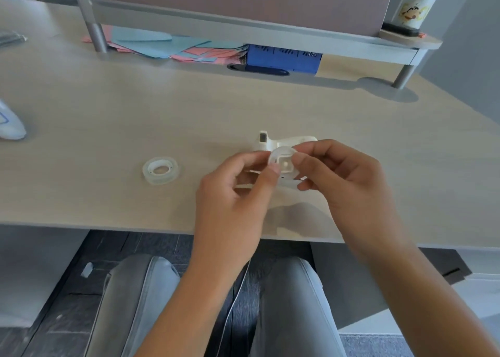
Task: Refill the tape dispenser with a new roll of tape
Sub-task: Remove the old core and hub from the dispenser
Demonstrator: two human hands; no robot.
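Observation:
A white tape dispenser point(281, 141) rests on the desk behind my fingers, cutter end toward the far left. Just above it I hold a small translucent round spool point(282, 163). My left hand point(238, 191) pinches the spool's left edge. My right hand point(341, 178) pinches its right edge. The spool looks bare, though it is too pale to be sure. A clear roll of tape point(160, 170) lies flat on the desk to the left, apart from both hands.
The pale wooden desk point(108, 118) ends at a front edge just below my wrists. A raised shelf point(243, 29) crosses the back, with coloured papers point(167, 45) and a blue box point(284, 59) beneath. A yellow-lidded canister point(416, 2) stands at its right end.

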